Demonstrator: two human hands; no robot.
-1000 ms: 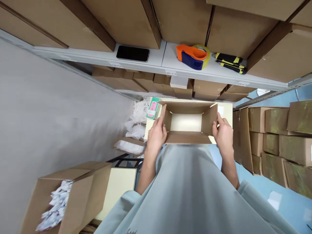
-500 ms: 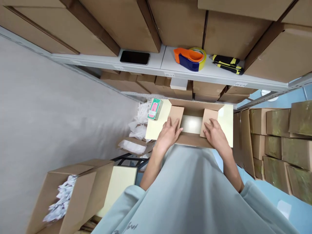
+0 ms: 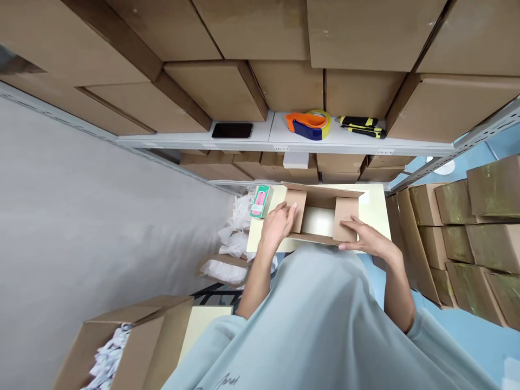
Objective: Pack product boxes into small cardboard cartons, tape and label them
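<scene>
A cardboard box [image 3: 318, 192] sits on the pale tabletop in front of me, its two short flaps turned inward and a whitish surface showing between them. My left hand [image 3: 277, 225] holds the box's left side, its fingers resting on the left flap. At the near right corner, my right hand [image 3: 368, 238] grips the box, fingers over the right flap and thumb along the near edge. Left of the box lies a small green box with a pink picture [image 3: 260, 202], apart from my left hand.
On the shelf above lie a black phone [image 3: 232, 130], an orange and blue tape dispenser [image 3: 307, 125] and yellow-black utility knives [image 3: 362, 127]. Stacked cartons [image 3: 457, 203] stand at right. An open carton [image 3: 138, 346] with crumpled paper is at lower left, beside a grey wall [image 3: 101, 216].
My view has tilted upward. My right hand has moved outward, its thumb now at the box's near edge. The left fingers have drawn back toward the box's left side.
</scene>
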